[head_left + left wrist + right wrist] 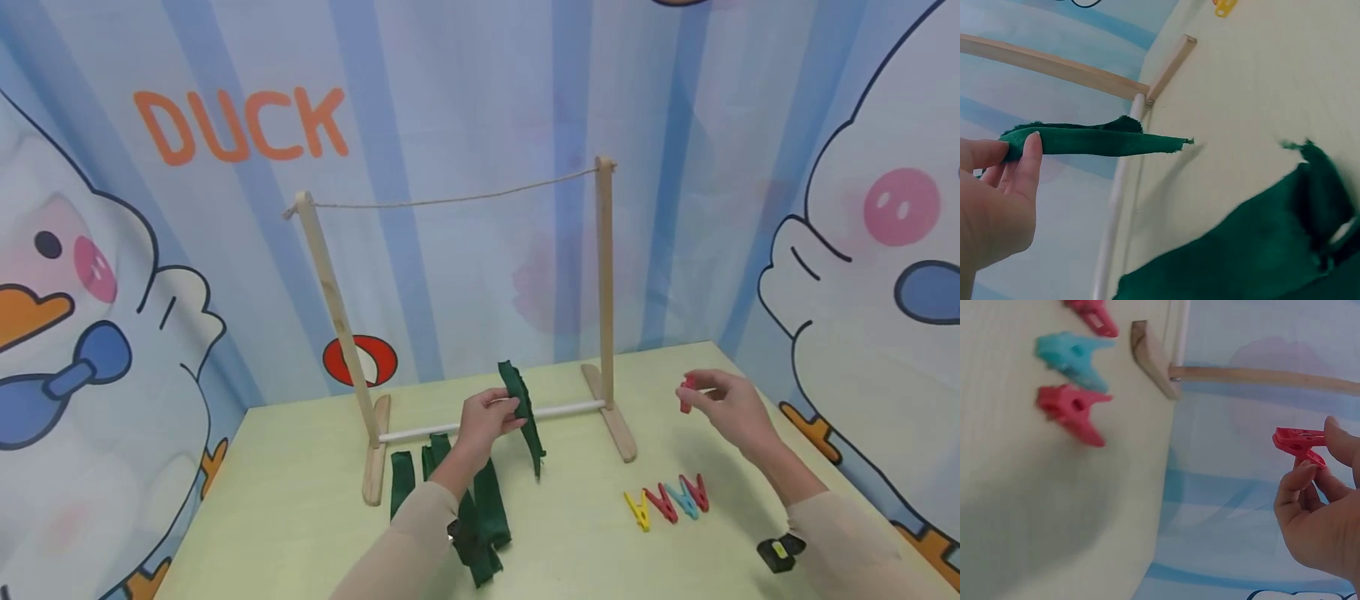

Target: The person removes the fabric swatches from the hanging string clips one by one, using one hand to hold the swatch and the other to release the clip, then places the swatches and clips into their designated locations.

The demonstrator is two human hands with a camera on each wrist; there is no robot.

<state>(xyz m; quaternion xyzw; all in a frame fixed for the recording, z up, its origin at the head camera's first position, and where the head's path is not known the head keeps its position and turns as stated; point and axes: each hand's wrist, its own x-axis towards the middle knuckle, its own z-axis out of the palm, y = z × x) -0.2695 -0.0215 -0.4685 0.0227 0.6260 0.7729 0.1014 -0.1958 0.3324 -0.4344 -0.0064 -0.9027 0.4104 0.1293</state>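
My left hand pinches a dark green cloth strip near its upper end, in front of the wooden rack. In the left wrist view that strip is folded over, with frayed edges, and the thumb and fingers hold one end. Off to the right, above the table, my right hand grips a red clothespin. The right wrist view shows this clothespin between thumb and fingertips. More green cloth strips lie on the table beneath my left forearm, which partly covers them.
Behind my hands stands the rack: a left post, a right post, a string across their tops and a white rod low down. Yellow, red and blue clothespins lie in a row on the pale table.
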